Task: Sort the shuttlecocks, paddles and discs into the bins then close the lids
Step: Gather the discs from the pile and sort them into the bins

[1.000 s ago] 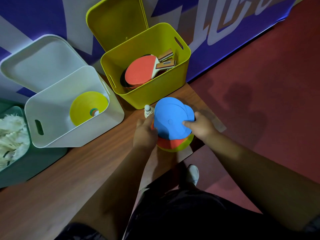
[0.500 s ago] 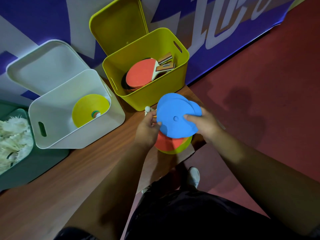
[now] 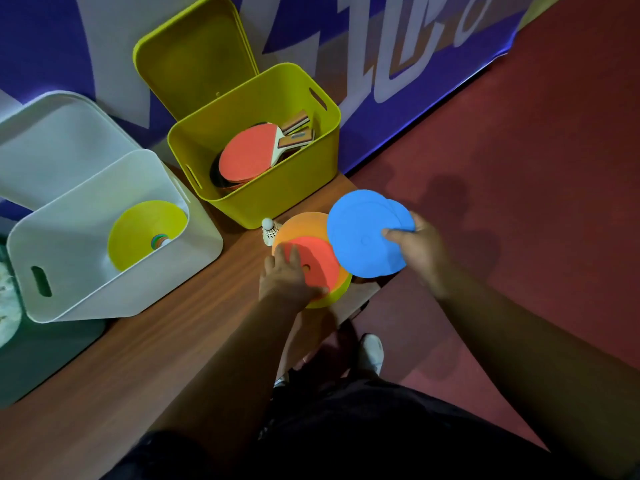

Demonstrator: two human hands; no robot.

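Observation:
My right hand [image 3: 417, 251] pinches two blue discs [image 3: 367, 233] and holds them lifted off to the right of the stack. My left hand [image 3: 285, 277] lies with its fingers spread on the red disc [image 3: 318, 261] that tops a stack of orange and yellow discs [image 3: 304, 226] at the table's right end. One shuttlecock [image 3: 268, 230] stands just behind that stack. The white bin [image 3: 114, 237] holds a yellow disc [image 3: 145, 230] and more under it. The yellow bin [image 3: 256, 147] holds red paddles [image 3: 247, 154].
Both bins have their lids open and leaning on the blue banner wall. A green bin [image 3: 20, 341] with white shuttlecocks sits at the far left edge. The wooden table [image 3: 138, 351] ends just right of the disc stack, with red floor [image 3: 519, 168] beyond.
My right hand has lifted the blue discs off the stack and carried them to the right. The red disc beneath is now uncovered, and my left hand has moved onto it.

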